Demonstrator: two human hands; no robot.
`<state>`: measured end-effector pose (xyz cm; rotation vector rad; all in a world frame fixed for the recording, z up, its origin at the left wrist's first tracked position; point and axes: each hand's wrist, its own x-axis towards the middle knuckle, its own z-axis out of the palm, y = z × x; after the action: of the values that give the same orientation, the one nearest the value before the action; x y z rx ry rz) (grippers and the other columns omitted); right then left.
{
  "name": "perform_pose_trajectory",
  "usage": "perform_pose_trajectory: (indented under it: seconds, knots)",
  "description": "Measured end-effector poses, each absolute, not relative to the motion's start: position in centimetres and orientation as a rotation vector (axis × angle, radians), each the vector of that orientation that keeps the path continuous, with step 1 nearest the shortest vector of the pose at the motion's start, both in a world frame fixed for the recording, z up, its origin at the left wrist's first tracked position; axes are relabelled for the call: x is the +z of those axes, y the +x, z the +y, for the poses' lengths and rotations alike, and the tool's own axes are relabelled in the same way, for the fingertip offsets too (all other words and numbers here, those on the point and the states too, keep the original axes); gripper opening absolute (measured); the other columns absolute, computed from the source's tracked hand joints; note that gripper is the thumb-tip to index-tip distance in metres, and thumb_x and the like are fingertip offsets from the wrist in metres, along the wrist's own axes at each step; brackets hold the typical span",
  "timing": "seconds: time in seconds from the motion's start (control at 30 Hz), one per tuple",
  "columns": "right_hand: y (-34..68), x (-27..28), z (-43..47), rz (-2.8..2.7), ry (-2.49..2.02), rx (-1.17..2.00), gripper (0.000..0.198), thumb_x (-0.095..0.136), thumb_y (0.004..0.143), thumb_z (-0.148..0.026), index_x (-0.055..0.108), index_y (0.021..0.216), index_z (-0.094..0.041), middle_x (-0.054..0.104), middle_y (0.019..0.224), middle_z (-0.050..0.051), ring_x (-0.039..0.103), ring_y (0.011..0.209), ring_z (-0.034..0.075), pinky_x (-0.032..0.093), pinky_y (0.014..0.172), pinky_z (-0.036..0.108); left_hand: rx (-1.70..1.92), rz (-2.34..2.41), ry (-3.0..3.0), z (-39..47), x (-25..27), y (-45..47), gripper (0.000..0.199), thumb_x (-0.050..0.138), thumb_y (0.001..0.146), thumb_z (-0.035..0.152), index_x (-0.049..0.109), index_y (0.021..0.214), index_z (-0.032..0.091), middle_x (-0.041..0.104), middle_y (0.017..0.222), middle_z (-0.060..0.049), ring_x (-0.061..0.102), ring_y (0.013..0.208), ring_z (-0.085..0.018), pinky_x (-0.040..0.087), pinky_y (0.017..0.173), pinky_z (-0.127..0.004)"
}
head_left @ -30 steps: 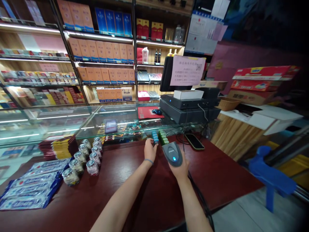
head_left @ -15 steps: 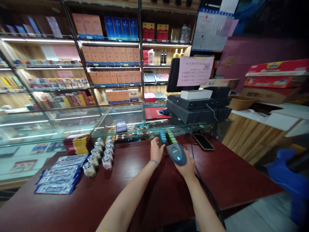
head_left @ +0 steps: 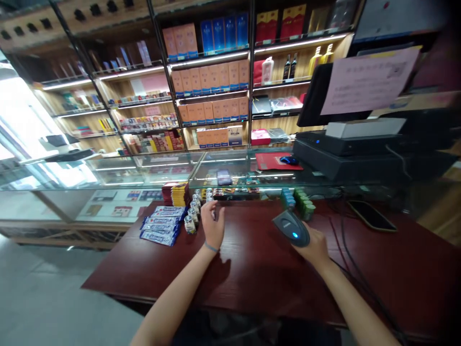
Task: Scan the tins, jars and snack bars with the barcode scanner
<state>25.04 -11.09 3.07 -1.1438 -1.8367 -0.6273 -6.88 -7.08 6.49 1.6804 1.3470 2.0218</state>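
Note:
My right hand (head_left: pixel 314 246) is wrapped round a dark grey barcode scanner (head_left: pixel 292 228) with a blue light on its top, held over the table. My left hand (head_left: pixel 213 226) is at the small lidded jars (head_left: pixel 190 224), its thumb apart from its curved fingers and nothing visible in it. It covers part of the nearer row's neighbour, so contact with a jar cannot be made out. Left of the jars lie blue and white packets (head_left: pixel 161 227), with upright maroon and yellow packets (head_left: pixel 175 194) behind. Small blue-wrapped items (head_left: pixel 288 197) and green-wrapped items (head_left: pixel 304 203) stand beyond the scanner.
The dark red table (head_left: pixel 248 269) meets a glass display counter (head_left: pixel 173 166) at the back. A phone (head_left: pixel 372 216) and the scanner's cable (head_left: pixel 347 245) lie at right. A monitor (head_left: pixel 315 98) stands behind, and a mouse (head_left: pixel 289 160) rests on a red mat (head_left: pixel 268 162).
My left hand has moved left from the blue-wrapped items to the jars. My right hand still holds the scanner. The view has turned left.

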Motion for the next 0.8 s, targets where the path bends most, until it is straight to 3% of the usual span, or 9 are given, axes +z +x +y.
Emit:
perform_pose_trajectory:
  seconds: [0.23,0.4,0.57,0.8]
  knots:
    - [19.6,3.9,-10.5,-1.953,-1.026,-0.430,0.033,0.054,0.079,-0.029,0.059,0.109,-0.016,0.071,0.076,0.005,0.070,0.065,0.022,0.053,0.060,0.029,1.967,1.576,1.941,-7.1,3.7,-12.1,0.049,0.068,0.085,0.033,0.050,0.130,0.022,0.052,0.127,-0.013,0.047,0.125,-0.027,0.036,0.111,-0.046]
    - [15.9,4.5,-10.5,-1.966,-0.967,-0.337,0.020,0.053,0.082,-0.026,0.057,0.100,-0.019,0.069,0.084,0.006,0.069,0.073,0.020,0.051,0.061,0.027,1.749,1.654,2.062,-6.8,2.0,-12.3,0.067,0.068,0.084,0.027,0.036,0.143,0.022,0.040,0.138,-0.016,0.038,0.133,-0.030,0.033,0.112,-0.052]
    - [15.6,3.7,-11.0,-2.065,-1.043,-0.330,0.030,0.049,0.079,-0.017,0.057,0.108,-0.018,0.068,0.103,0.009,0.068,0.094,0.021,0.054,0.075,0.029,1.555,1.673,2.092,-7.0,0.7,-12.1,0.083,0.073,0.076,0.018,0.028,0.146,0.019,0.031,0.140,-0.019,0.033,0.136,-0.033,0.032,0.113,-0.054]
    - [16.6,2.3,-11.0,-2.101,-0.908,-0.509,0.031,0.047,0.081,-0.017,0.057,0.110,-0.013,0.073,0.090,0.009,0.071,0.075,0.019,0.053,0.067,0.029,1.535,1.697,1.993,-6.9,0.0,-12.0,0.058,0.062,0.079,0.008,0.043,0.133,0.015,0.039,0.122,-0.015,0.043,0.121,-0.028,0.037,0.109,-0.053]
